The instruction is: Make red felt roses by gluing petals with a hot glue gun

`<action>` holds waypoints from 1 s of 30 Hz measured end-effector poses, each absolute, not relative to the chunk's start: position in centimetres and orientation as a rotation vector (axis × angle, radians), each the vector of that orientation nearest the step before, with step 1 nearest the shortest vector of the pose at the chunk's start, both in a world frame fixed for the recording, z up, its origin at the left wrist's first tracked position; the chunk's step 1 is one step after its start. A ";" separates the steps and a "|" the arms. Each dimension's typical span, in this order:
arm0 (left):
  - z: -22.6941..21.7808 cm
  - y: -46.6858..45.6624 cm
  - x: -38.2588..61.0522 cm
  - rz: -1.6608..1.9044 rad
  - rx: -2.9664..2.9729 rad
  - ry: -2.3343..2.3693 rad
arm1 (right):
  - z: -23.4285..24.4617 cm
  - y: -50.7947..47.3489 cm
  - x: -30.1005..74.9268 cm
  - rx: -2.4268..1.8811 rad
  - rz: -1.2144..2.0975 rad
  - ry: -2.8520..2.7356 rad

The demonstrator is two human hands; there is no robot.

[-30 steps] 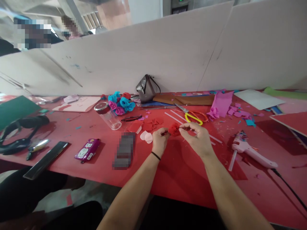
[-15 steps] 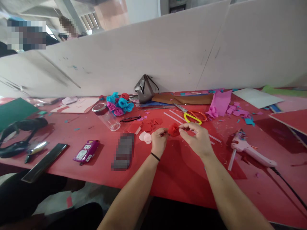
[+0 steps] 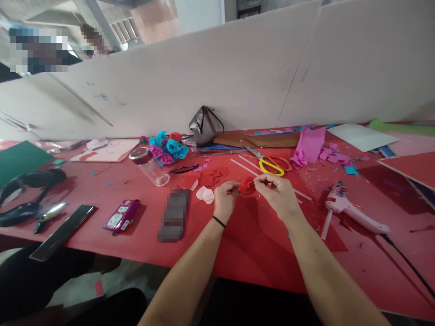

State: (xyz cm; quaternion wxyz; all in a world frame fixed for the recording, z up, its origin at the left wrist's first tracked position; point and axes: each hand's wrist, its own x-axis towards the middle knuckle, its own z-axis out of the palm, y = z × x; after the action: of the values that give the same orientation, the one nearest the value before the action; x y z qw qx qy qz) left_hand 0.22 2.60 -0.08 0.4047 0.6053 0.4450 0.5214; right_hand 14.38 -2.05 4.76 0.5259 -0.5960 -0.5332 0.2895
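Observation:
Between my two hands a small red paper flower (image 3: 246,185) is held above the red table (image 3: 251,253). My left hand (image 3: 225,199) is closed at its left side, with the fingertips partly hidden. On the other side my right hand (image 3: 276,194) pinches the flower's right edge between thumb and forefinger. Just left of my left hand lie pale pink paper petals (image 3: 205,194) and red paper pieces (image 3: 212,175). Scissors with yellow and orange handles (image 3: 271,166) rest beyond my right hand, beside clear glue sticks (image 3: 249,166).
A pink glue gun (image 3: 356,215) with a cord lies at right. Leftward are a blurred dark phone-shaped object (image 3: 174,215), a purple pouch (image 3: 122,216), a glass jar (image 3: 149,167) and blue, pink and red paper flowers (image 3: 170,148). A grey bag (image 3: 204,127) stands against the white partition (image 3: 238,72).
My right fingers have shifted slightly against the flower's edge, and the flower appears a little turned. Both hands stay in nearly the same place; the view has drifted slightly.

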 end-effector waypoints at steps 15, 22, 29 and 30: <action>-0.4 2.4 0.2 1.306 1.361 1.086 | 4.1 -1.5 13.5 -1.303 0.895 -1.023; -0.3 2.4 0.3 1.318 1.332 1.062 | 3.9 -1.3 13.3 -1.271 0.936 -0.935; -0.4 2.5 0.5 1.350 1.206 1.047 | 3.9 -1.7 13.3 -1.328 0.790 -1.067; -0.3 2.5 0.5 1.347 1.213 1.050 | 4.0 -1.8 13.4 -1.328 0.704 -1.123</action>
State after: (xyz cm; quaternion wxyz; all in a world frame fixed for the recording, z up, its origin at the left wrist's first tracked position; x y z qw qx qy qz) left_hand 0.46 2.49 -0.34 0.4999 0.5014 0.4341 0.5569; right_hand 13.36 -1.85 4.01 0.5911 -0.5709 -0.4827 0.3027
